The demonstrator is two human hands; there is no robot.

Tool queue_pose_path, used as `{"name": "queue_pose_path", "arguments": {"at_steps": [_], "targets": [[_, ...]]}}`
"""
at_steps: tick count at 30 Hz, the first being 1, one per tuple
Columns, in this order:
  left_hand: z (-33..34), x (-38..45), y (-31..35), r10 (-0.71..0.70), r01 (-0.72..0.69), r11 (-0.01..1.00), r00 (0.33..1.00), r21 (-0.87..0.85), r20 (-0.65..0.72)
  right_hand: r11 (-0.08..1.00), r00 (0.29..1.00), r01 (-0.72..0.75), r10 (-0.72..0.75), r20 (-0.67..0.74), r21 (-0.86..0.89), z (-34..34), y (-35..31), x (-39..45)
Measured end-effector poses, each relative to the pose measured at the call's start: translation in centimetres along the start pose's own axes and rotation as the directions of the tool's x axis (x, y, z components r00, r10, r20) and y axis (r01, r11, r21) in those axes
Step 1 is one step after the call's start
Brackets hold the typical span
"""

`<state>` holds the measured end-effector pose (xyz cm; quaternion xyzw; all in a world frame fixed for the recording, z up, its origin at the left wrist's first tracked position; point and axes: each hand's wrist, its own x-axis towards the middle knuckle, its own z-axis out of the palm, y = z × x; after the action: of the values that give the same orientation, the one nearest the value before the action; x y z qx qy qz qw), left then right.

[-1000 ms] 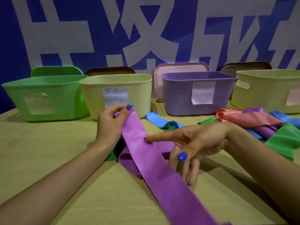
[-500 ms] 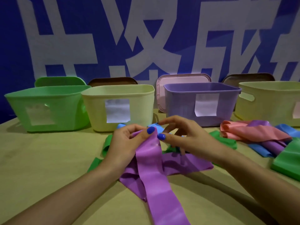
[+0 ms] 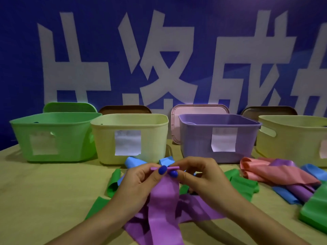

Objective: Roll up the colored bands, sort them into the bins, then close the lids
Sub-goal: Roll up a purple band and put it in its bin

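Behind the tan table (image 3: 35, 191) hung that blue banner (image 3: 23, 68), with four open bins lined up far side. We had both hands up near the middle: left hand (image 3: 139, 181) and right hand (image 3: 196, 179) pinching the purple band (image 3: 164, 200) by its rolled top edge, the rest trailing toward us.

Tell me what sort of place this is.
Probably a staged work table set up for a sorting exercise, not a home: a blue banner with large white characters fills the back, labelled bins stand in a row, and loose bands lie on the table.
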<state>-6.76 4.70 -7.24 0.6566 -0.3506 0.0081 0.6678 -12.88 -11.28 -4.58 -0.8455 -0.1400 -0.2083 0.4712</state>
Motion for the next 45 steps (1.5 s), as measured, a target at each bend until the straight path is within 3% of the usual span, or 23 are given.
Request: {"name": "queue_pose_path", "arguments": {"at_steps": [3,6,14,22,30,33,35,38,45], "targets": [[-0.3,-0.2,-0.7,-0.016,0.016,0.999,1.000,0.028,0.000,0.989,0.996,0.084,-0.080,0.036,-0.123,0.3,-0.5,-0.3],[-0.2,-0.3,-1.0,0.023,-0.023,0.999,1.000,0.049,0.008,0.984,0.991,0.127,-0.121,0.050,-0.126,0.4,-0.9,-0.3],[-0.1,-0.3,-0.5,0.073,-0.073,0.997,0.997,0.021,0.006,0.988,0.999,0.046,-0.044,0.013,-0.147,0.1,-0.8,-0.1],[-0.6,-0.8,-0.5,0.187,-0.200,0.935,0.980,0.294,0.071,0.967,0.999,-0.010,0.018,0.029,-0.254,0.3,-1.1,-0.1],[-0.3,-0.8,-0.5,0.157,-0.173,0.963,0.983,0.207,0.094,0.944,1.000,-0.031,0.029,-0.011,-0.328,0.9,-0.9,-0.4],[-0.3,-0.7,-0.4,0.105,-0.110,0.988,0.993,0.108,0.049,0.970,1.000,-0.012,0.018,0.024,-0.241,0.9,-0.6,-0.2],[-0.2,-0.5,-0.4,0.065,-0.065,0.998,0.998,0.027,0.006,0.999,0.999,-0.034,0.035,0.023,-0.028,0.7,-0.5,0.1],[0.0,-0.2,-0.5,0.006,-0.007,0.999,1.000,-0.049,-0.019,0.946,0.992,-0.124,0.117,0.040,0.300,0.3,-0.3,0.3],[0.3,-0.3,-0.2,-0.108,0.101,0.980,0.994,-0.174,-0.035,0.959,0.988,-0.149,0.136,0.072,0.240,0.5,-0.2,0.3]]}}
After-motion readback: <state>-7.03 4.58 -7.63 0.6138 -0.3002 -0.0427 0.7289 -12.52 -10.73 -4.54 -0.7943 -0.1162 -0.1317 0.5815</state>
